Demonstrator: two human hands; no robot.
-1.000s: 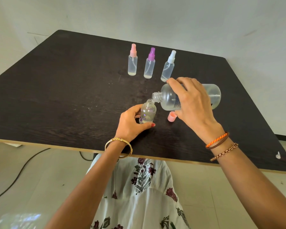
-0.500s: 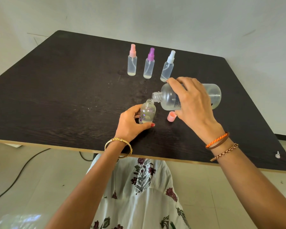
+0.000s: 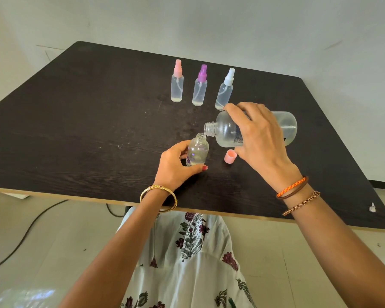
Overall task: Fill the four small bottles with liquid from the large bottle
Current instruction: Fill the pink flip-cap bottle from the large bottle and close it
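Observation:
My right hand (image 3: pixel 259 138) grips the large clear bottle (image 3: pixel 226 130), tipped on its side with its open neck just over the mouth of a small round bottle (image 3: pixel 197 151). My left hand (image 3: pixel 176 166) holds that small uncapped bottle upright on the dark table (image 3: pixel 76 130); clear liquid sits in its lower part. Behind stand three slim spray bottles in a row: a pink-topped one (image 3: pixel 177 82), a purple-topped one (image 3: pixel 201 86) and a white-topped one (image 3: pixel 225 90). A pink cap (image 3: pixel 230 156) lies on the table under my right hand.
A small white part (image 3: pixel 372 207) lies near the table's front right corner. A white wall rises behind the table. A black cable (image 3: pixel 27 232) runs over the floor at the left.
Nothing has visibly changed; both hands and both bottles keep the same pose.

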